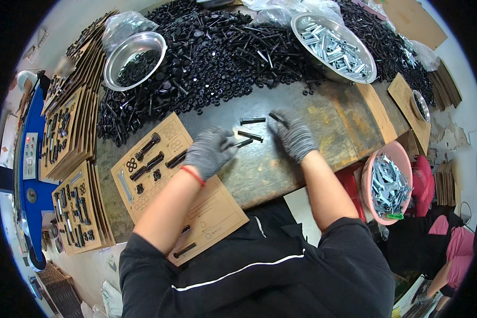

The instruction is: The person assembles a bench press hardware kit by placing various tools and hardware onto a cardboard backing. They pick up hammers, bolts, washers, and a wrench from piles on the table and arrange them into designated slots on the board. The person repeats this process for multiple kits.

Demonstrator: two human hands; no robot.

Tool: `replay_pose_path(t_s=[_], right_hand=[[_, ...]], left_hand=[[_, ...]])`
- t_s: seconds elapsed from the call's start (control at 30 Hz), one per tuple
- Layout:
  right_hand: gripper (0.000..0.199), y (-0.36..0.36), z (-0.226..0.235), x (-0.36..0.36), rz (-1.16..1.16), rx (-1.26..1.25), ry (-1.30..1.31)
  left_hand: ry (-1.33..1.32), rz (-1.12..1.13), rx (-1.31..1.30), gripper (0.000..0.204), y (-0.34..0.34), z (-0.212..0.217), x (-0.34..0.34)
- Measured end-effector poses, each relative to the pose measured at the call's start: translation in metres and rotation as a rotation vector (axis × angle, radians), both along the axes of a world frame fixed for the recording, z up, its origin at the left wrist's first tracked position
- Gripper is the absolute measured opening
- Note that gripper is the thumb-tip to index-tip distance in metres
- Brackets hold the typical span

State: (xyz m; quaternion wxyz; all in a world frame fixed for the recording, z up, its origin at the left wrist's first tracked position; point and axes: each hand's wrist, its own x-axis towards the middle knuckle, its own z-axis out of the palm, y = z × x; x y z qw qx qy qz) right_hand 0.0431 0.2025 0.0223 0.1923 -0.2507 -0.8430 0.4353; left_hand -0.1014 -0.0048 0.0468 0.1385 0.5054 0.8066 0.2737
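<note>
Three black bolts lie on the bare metal worktop between my hands: an upper bolt (253, 120), a middle bolt (250, 136) and a lower bolt (244, 143). My left hand (211, 151), in a grey glove, reaches over the brown card; its curled thumb and fingers close about the near end of the lower bolt. On the right, my gloved right hand (294, 137) pinches a dark bolt (274, 116) at its fingertips. The printed card (222, 199) carries bolts, nuts and a flat silver wrench (125, 185). My left forearm covers part of it.
A large heap of black bolts and nuts (212, 58) spans the back. Metal bowls hold dark small parts (138, 69) and silver sleeves (334, 50). Filled cards (71, 212) stack at left. A pink basin (389, 183) of silver wrenches stands right, near another person (456, 244).
</note>
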Motion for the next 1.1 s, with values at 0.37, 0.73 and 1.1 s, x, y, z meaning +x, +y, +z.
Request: replay_pose_path(t_s=[0.37,0.73,1.1], right_hand=[[0.032,-0.012,-0.014,-0.004,0.207,0.186,-0.049],[0.041,-0.022,-0.037,0.049,-0.068,0.394,-0.280],[0.039,-0.024,-0.024,0.043,-0.057,0.336,-0.312]], left_hand=[[-0.117,0.076,0.119,0.023,0.035,-0.022,-0.034],[-0.357,0.007,-0.006,0.022,0.118,-0.112,-0.118],[-0.173,-0.013,0.070,0.023,0.060,-0.097,-0.162]])
